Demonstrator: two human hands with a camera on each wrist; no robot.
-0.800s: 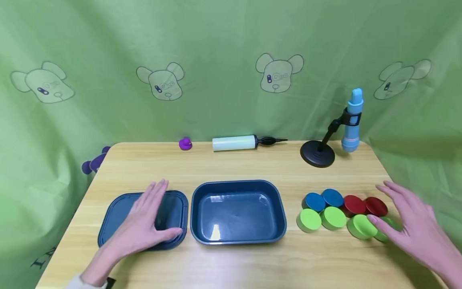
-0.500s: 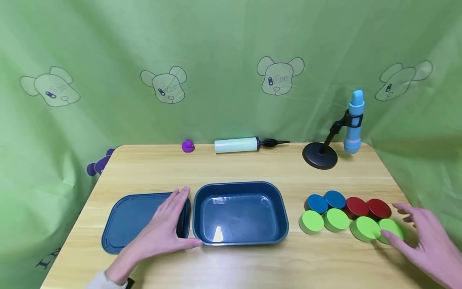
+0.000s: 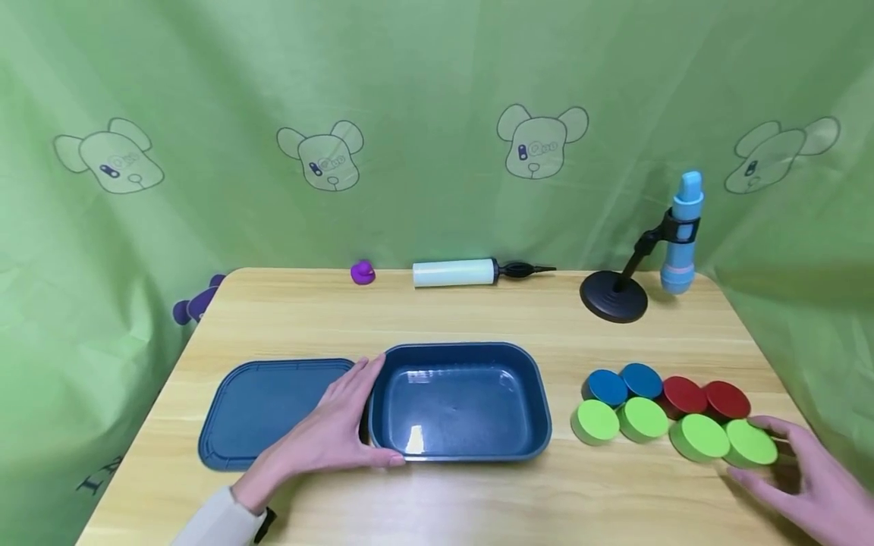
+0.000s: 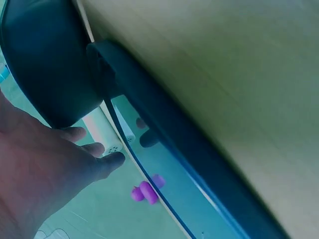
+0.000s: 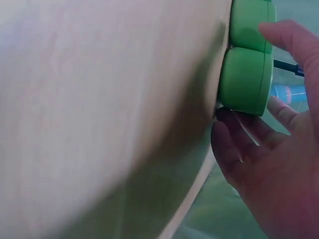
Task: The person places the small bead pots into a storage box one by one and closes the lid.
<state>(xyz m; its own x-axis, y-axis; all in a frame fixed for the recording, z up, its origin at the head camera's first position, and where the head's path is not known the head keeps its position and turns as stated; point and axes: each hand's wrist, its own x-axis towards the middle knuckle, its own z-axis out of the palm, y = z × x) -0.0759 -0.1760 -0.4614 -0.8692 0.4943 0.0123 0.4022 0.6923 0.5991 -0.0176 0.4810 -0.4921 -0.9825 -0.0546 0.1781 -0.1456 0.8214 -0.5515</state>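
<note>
Within the head view, the left hand (image 3: 331,440) has been shifted, spread wide, to the blue box (image 3: 451,409); the right hand (image 3: 829,493), fingers apart, to the rightmost green disc (image 3: 751,444). Left wrist view: the box is flanked by a lid (image 4: 179,134). Right wrist view: the disc is best pinched squarely, its green neighbour (image 5: 249,22) undisturbed.

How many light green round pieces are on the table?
4, in the front row at right: leftmost piece, second piece, third piece, and rightmost piece nearest the right hand.
</note>
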